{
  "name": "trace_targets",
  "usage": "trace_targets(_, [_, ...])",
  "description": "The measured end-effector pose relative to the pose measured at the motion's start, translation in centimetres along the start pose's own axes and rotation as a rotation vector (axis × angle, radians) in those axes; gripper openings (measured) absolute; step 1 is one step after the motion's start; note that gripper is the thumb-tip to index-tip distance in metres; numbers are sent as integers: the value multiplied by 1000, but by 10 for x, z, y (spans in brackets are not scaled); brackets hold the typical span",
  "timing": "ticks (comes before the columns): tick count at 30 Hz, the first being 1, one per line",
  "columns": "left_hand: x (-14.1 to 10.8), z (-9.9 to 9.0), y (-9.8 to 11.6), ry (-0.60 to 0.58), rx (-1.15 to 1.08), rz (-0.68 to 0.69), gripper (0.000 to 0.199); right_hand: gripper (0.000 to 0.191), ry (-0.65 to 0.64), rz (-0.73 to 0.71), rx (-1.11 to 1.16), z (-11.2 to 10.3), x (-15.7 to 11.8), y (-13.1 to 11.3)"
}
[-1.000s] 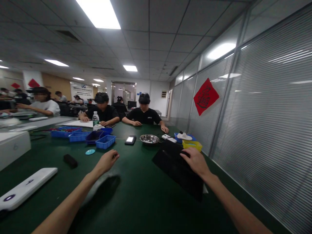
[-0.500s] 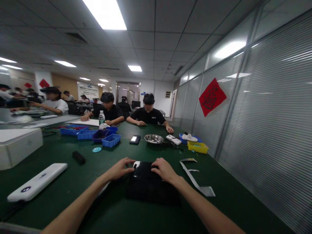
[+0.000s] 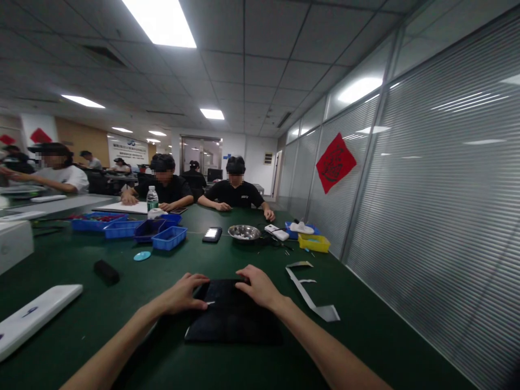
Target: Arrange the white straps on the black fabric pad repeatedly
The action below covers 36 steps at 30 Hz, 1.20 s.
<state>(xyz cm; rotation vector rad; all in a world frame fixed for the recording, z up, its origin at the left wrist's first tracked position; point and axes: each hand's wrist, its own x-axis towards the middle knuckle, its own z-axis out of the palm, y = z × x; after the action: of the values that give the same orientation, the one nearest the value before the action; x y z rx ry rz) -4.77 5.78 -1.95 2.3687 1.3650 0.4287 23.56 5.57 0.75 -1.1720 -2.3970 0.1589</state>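
Observation:
A flat, dark, slightly glossy rectangular panel [image 3: 235,322] lies in front of me on the green table; its exact kind is unclear. My left hand [image 3: 187,293] grips its far left corner, thumb on the top face and fingers along the far edge. At the far right part, my right hand [image 3: 260,286] holds the edge with fingers curled over and thumb on the surface. A small pale streak shows by the left thumb. Cut silvery-white strips [image 3: 311,295] lie right of the panel.
Left are a white device [image 3: 38,317], a black block [image 3: 106,271] and a light-blue disc [image 3: 142,255]. Farther off stand blue bins [image 3: 169,238], a phone [image 3: 212,234], a metal bowl [image 3: 244,233] and a yellow tray [image 3: 314,242]. People sit across the table; a blinds-covered partition runs along the right.
My view has turned a little right, so things shift left. The bright glare on the panel's far left corner is gone, and my left thumb now lies farther onto its face.

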Motion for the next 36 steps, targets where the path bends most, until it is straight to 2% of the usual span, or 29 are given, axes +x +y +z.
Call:
trace_targets(4, [0,2,-6,4,-9,-2,89,32,87,162,-40,-30,-27,21])
trace_targets(8, [0,3,-8,-7,-33,-7,90,31,151,359,-234,-57,-74,52])
trace_targets(11, [0,3,-5,-13,-41,-9,88,34,140,479,-301,-67,-111,66])
trace_targets(14, [-2,3,-2,1,-44,-4,84,35,96,538,-311,-71,-136,68])
trace_targets(17, [-3,3,-1,-3,-64,-19,83,32,50,561,-296,-72,-147,65])
trace_targets(22, [-3,4,-2,-13,-71,-11,81,19,-35,549,-306,-75,-147,61])
trace_targets(26, [-2,5,-4,-16,-70,-6,81,21,-39,519,-335,-79,-147,59])
trace_targets(29, [-2,5,-4,-17,-70,8,80,25,66,523,-323,-83,-149,62])
trace_targets(31, [-2,4,-4,-14,-72,14,80,26,212,516,-275,-87,-149,67])
trace_targets(34, [-3,4,-4,-12,-64,2,83,31,434,526,-64,-93,-149,73])
trace_targets(36, [-3,3,-5,-20,-62,4,84,36,502,558,154,-96,-147,74])
